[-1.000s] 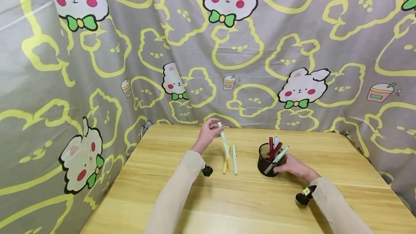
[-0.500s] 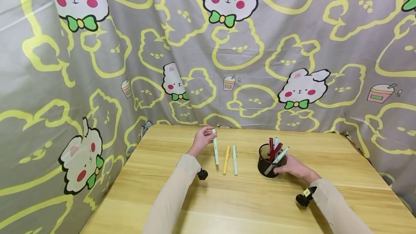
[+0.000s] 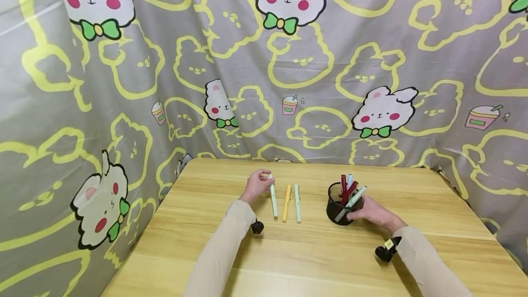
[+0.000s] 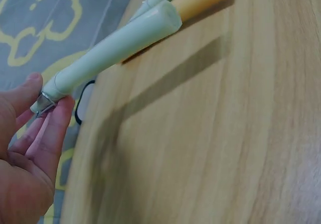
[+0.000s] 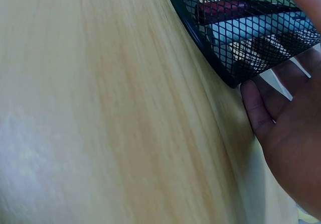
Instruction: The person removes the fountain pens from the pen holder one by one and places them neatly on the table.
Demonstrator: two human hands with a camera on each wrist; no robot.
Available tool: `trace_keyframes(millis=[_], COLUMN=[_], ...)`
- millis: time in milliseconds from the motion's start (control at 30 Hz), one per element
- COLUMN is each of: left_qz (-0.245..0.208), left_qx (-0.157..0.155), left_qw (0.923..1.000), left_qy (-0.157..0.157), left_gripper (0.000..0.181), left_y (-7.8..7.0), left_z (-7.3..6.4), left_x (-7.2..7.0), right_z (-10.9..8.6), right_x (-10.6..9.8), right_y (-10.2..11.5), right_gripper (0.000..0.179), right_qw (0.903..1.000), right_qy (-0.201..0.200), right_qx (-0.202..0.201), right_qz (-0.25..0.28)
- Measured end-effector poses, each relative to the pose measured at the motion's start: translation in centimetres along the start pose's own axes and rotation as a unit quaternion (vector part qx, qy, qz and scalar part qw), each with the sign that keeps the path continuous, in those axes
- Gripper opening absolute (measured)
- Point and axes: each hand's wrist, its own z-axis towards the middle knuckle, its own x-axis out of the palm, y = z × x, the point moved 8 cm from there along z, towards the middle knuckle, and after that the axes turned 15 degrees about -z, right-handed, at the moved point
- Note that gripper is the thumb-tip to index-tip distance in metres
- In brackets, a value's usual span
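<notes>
My left hand (image 3: 256, 186) pinches a pale green pen (image 3: 273, 203) near its clip end, between thumb and fingertips. The pen slants down, its other end close over the table; in the left wrist view its shadow lies apart from it. To its right, a yellow pen (image 3: 286, 203) and a second pale green pen (image 3: 297, 203) lie side by side. My right hand (image 3: 373, 212) grips the side of a black mesh pen holder (image 3: 333, 210), which stands upright. Dark red pens (image 3: 343, 184), a light blue pen (image 3: 350, 180) and a pale green pen (image 3: 356, 196) lean inside it.
The wooden table (image 3: 321, 260) carries all of these things. Behind it and to the left hangs a grey curtain (image 3: 247, 68) with cartoon prints, meeting the table's back edge. A black wrist camera (image 3: 385, 253) sits below the right sleeve.
My left hand has carried the pale green pen left, away from over the yellow pen, then lowered it toward the table. The right hand and pen holder have stayed in place.
</notes>
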Motion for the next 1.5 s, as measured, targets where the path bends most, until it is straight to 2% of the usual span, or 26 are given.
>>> trace_keyframes(millis=[200,333,600,767,933,1033,1500], left_qz=[-0.008,-0.023,-0.044,-0.073,-0.072,-0.067,-0.053], left_qx=[-0.012,-0.033,-0.046,-0.066,-0.077,-0.077,-0.07], left_qw=[0.9999,0.9992,0.9979,0.9949,0.9934,0.9938,0.9956], left_qy=[0.009,0.003,-0.001,0.022,0.046,0.046,0.032], left_gripper=[0.041,0.042,0.042,0.046,0.05,0.05,0.041], left_y=[1.0,1.7,2.7,3.1,3.1,3.7,4.2], left_z=[0.2,0.2,0.4,0.4,0.0,0.2,0.4], left_x=[0.2,0.0,0.0,0.7,1.6,1.7,2.2], right_z=[-0.1,0.0,0.1,0.1,0.1,0.0,0.0], right_x=[0.0,0.1,0.1,0.1,0.1,0.1,0.1], right_y=[0.2,0.3,-0.1,-0.1,0.0,0.0,-0.1], right_gripper=[0.07,0.071,0.069,0.069,0.068,0.067,0.069], right_qw=[1.0,1.0,0.9999,0.9999,0.9999,0.9999,1.0], right_qy=[-0.003,0.002,0.004,0.005,0.008,0.009,0.004], right_qx=[-0.001,-0.004,-0.004,-0.006,-0.01,-0.011,0.001], right_qz=[-0.002,-0.006,-0.01,-0.007,-0.004,-0.004,-0.007])
